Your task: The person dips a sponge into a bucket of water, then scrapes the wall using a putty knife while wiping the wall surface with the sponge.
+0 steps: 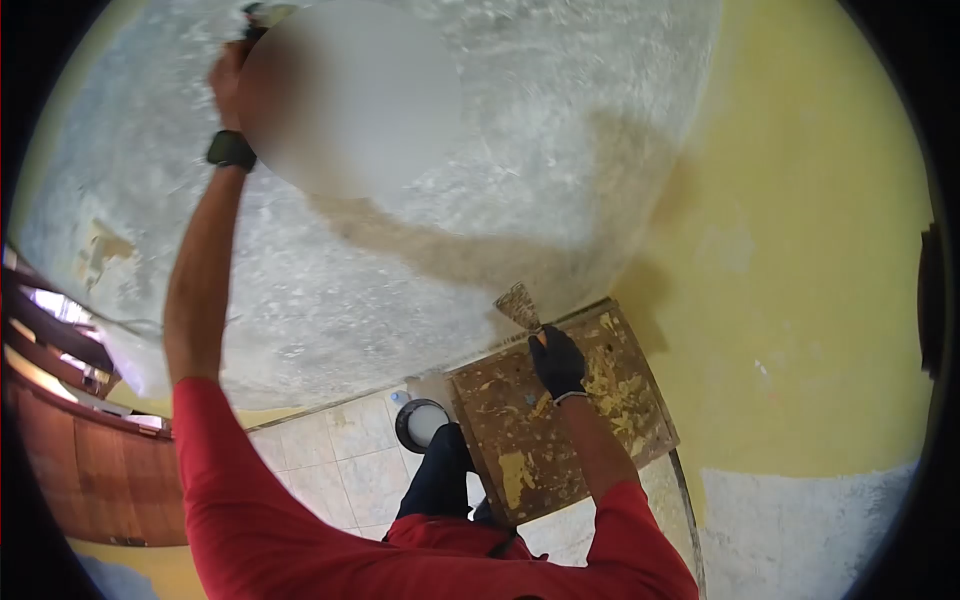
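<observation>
My right hand [558, 362], in a black glove, is closed around the orange handle of a putty knife [519, 307]. Its flared, dirt-speckled blade points up toward the grey wall. Below that hand is a wooden tabletop [490, 427] spotted with yellow paint flakes and scrapings. My left hand [228, 88], ungloved, is raised at the upper left in front of the wall, with a dark watch [232, 150] on the wrist. A dark object [257, 22] shows at its fingertips, too unclear to name. A round blur hides most of those fingers.
The scraped grey wall [330, 290] fills the upper view, meeting a yellow wall [800, 300] on the right. A dark bucket [404, 428] with whitish contents stands on the tiled floor [370, 480], left of the wooden top. Brown wooden panelling [100, 470] is at the far left.
</observation>
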### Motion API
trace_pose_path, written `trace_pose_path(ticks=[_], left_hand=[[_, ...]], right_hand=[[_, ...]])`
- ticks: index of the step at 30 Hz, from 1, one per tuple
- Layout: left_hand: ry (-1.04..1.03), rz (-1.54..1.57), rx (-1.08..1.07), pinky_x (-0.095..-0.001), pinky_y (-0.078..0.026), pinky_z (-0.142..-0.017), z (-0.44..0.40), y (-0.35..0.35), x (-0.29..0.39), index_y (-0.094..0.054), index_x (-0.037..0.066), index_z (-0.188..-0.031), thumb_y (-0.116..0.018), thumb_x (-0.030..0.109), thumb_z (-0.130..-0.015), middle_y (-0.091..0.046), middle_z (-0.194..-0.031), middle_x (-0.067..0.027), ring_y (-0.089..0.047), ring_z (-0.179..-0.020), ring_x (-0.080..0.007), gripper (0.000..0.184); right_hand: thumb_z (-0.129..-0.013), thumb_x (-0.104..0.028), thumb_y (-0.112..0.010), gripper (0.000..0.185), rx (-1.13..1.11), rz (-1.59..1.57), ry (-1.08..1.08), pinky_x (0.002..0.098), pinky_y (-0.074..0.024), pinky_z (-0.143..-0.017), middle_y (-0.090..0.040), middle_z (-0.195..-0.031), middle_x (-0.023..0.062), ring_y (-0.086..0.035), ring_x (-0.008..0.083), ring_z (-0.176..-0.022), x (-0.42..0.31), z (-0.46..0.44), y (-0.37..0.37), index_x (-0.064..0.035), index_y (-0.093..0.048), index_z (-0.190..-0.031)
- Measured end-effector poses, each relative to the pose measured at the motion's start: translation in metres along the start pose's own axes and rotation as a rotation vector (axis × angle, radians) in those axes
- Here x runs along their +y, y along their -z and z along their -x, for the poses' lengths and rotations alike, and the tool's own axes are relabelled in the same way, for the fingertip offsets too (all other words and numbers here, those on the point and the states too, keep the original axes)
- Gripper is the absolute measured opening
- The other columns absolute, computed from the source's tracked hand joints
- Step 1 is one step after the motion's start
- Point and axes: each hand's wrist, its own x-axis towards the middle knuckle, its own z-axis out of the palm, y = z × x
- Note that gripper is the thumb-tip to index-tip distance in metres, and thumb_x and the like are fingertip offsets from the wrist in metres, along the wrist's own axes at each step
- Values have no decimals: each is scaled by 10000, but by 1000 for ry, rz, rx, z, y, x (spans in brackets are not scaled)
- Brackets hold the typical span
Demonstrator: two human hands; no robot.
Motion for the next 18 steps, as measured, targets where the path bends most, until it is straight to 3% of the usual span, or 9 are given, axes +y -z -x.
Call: trace_pose_path(ticks=[4,8,10,11,12,13,14,15,18], left_hand=[[-3,-109,122,-407,-478,-806,-3,-11,-7,-693,235,-1115,-777,402,-763,-657,-1015,-122,-614,-942,-288,398],[-61,-564,-134,-359,-505,-688,30,-30,-71,-714,266,-1065,-696,466,-834,-676,-882,53,-635,-788,-171,307],[87,3,180,-522,-403,-739,4,-28,-17,-607,85,-1216,-696,474,-842,-450,-1029,-133,-492,-883,-260,547],[537,-809,-3,-457,-421,-717,6,-65,-43,-615,64,-1190,-692,417,-865,-451,-998,-139,-490,-802,-261,486],[35,16,163,-438,-427,-695,-2,-20,-5,-629,42,-1141,-694,397,-870,-460,-992,-137,-500,-792,-262,452],[41,38,138,-418,-434,-671,-5,-18,0,-630,30,-1119,-699,376,-872,-472,-982,-132,-514,-788,-249,432],[469,-559,155,-393,-443,-657,11,-37,-39,-628,31,-1116,-711,336,-872,-481,-962,-124,-521,-775,-230,399],[501,-401,124,-385,-450,-657,15,-30,-45,-624,36,-1120,-713,295,-876,-494,-960,-122,-529,-764,-222,367],[181,-125,134,-375,-458,-680,6,-21,-14,-610,46,-1161,-708,285,-881,-499,-1043,-122,-550,-812,-230,381]], right_hand=[[-836,-316,-639,243,-231,155,29,455,-490,-667,-638,-824,119,-630,311,-761,15,-10,3,-120,-620,-979],[-753,-256,-693,262,-366,80,120,449,-445,-792,-613,-855,102,-591,305,-832,26,-14,-1,-124,-626,-970],[-727,-233,-704,234,-266,78,137,449,-429,-809,-598,-835,87,-578,297,-830,29,-9,-9,-132,-626,-923],[-719,-230,-704,213,-260,56,148,450,-419,-810,-579,-815,78,-566,291,-823,34,-10,-11,-138,-621,-893],[-712,-227,-703,193,-253,30,154,450,-410,-811,-561,-794,70,-554,286,-815,35,-11,-11,-144,-616,-863],[-712,-227,-703,193,-258,34,140,450,-410,-811,-561,-794,70,-554,286,-815,38,-15,-9,-144,-616,-863],[-705,-217,-700,199,-358,68,79,448,-413,-841,-580,-834,78,-566,288,-852,42,-20,-5,-139,-619,-870],[-699,-208,-698,207,-443,101,18,446,-416,-872,-600,-873,86,-578,290,-889,48,-32,-3,-135,-621,-877],[-694,-189,-684,217,-164,374,-10,443,-428,-925,-632,-975,107,-591,307,-986,85,-76,19,-122,-622,-890]])
